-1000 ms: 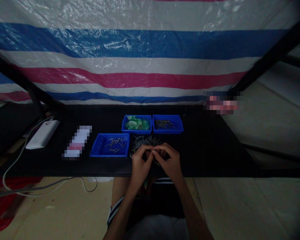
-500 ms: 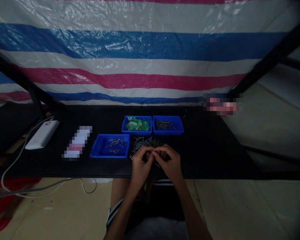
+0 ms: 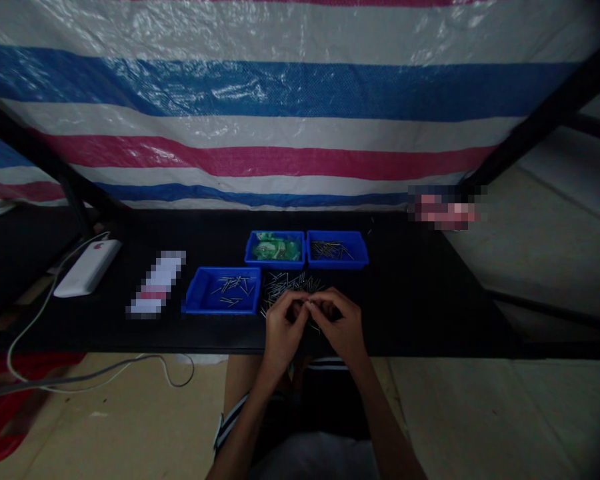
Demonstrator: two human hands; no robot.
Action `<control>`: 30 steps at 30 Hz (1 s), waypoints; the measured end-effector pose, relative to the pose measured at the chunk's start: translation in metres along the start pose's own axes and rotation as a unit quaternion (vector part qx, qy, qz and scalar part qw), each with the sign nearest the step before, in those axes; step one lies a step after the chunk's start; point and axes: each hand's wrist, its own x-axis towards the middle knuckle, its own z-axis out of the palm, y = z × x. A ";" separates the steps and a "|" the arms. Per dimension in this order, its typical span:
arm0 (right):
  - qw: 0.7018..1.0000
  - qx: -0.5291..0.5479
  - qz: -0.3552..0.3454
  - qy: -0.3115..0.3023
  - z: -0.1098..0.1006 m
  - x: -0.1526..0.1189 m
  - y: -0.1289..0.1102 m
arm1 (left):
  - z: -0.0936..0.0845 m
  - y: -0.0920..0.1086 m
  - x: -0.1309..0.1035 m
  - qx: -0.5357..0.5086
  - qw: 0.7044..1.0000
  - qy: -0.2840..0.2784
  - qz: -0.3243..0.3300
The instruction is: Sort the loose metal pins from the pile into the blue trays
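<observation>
My left hand (image 3: 283,325) and my right hand (image 3: 341,323) meet at the fingertips over the near part of the black table. Both are pinched together; whatever lies between the fingertips is too small to make out. Just behind them, partly hidden by the fingers, is a loose pile of thin metal pins (image 3: 285,283). A blue tray (image 3: 195,293) with several pins stands left of the pile. Behind the pile, a blue tray (image 3: 275,265) holds green plastic packets, and beside it another blue tray (image 3: 337,264) contains darker pins.
On the left of the black table (image 3: 420,300) lie a white power bank (image 3: 87,270) with a cable and a blurred pale item (image 3: 157,283). A striped sheet (image 3: 300,160) hangs behind. A blurred reddish item (image 3: 447,212) is at the back right.
</observation>
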 end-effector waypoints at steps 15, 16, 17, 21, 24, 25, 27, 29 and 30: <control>1.000 0.005 -0.002 0.013 0.000 0.001 0.000 | 0.000 0.000 0.001 0.001 1.000 -0.012 0.010; 1.000 0.006 -0.002 0.015 0.001 0.000 0.000 | 0.000 -0.001 0.000 -0.001 1.000 -0.012 0.013; 1.000 0.006 -0.002 0.018 0.001 0.000 0.000 | 0.000 -0.001 0.000 -0.002 1.000 -0.012 0.016; 1.000 0.009 -0.003 0.016 0.002 -0.001 0.000 | 0.001 -0.003 0.000 -0.013 1.000 -0.012 0.018; 1.000 0.013 0.002 0.007 0.000 -0.001 0.000 | 0.001 -0.004 0.000 -0.019 1.000 -0.012 0.018; 1.000 0.014 0.004 0.003 0.000 -0.001 0.000 | 0.001 -0.003 0.000 -0.019 1.000 -0.012 0.018; 1.000 0.017 0.005 -0.001 -0.001 0.000 0.001 | 0.001 -0.003 0.000 -0.019 1.000 -0.012 0.018; 1.000 0.018 0.002 0.000 0.000 0.001 0.001 | 0.001 -0.002 0.000 -0.015 1.000 -0.011 0.016; 1.000 0.018 0.001 0.001 0.000 0.001 0.001 | 0.001 -0.001 0.001 -0.012 1.000 -0.010 0.015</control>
